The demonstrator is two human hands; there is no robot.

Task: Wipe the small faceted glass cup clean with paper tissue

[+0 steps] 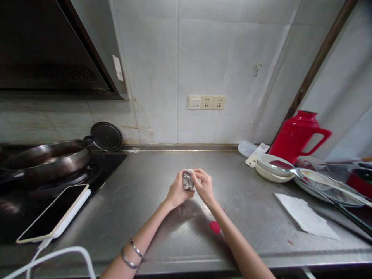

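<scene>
Over the middle of the steel counter, my left hand (pixel 176 193) is wrapped round a small, shiny, rounded container (pixel 188 182). It looks like glass or metal, and its end faces me. My right hand (pixel 205 185) is closed at the container's right edge, fingertips bent against its rim. A bit of thin white material (pixel 189 170) shows at the top between the two hands; whether my right fingers pinch it is hidden. Beside my right forearm lies a bright red piece (pixel 215 227) on the counter, partly covered by the arm.
Left, a pan (pixel 52 159) sits on the black stove near a phone (pixel 54 215) with a white cable. Right are a red thermos jug (pixel 296 135), stacked white bowls (pixel 273 172), a plate (pixel 310 175) with utensils, and a white paper sheet (pixel 306 217). Wall sockets (pixel 213 102) are behind.
</scene>
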